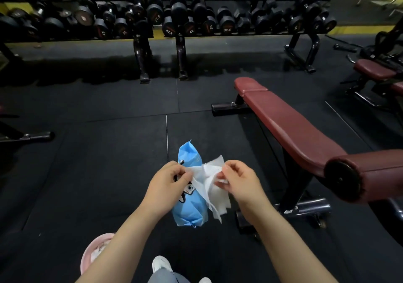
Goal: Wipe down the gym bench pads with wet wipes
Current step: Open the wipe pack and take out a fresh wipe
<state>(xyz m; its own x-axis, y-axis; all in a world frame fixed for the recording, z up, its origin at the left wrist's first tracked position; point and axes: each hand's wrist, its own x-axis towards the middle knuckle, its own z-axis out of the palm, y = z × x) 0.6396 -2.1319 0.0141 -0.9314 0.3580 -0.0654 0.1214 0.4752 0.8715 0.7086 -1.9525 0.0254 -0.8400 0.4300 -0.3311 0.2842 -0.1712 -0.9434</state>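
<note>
Both hands, left hand and right hand, are pinching a wipe; the bench is running toward eleven o'clock, nearer the right hand

The wipes pack is hanging between the left hand and the right hand, with a wet wipe stretching across both; the bench is lying to their right; the dumbbell rack is standing behind; a basin is sitting below left, beside a shoe.
</note>
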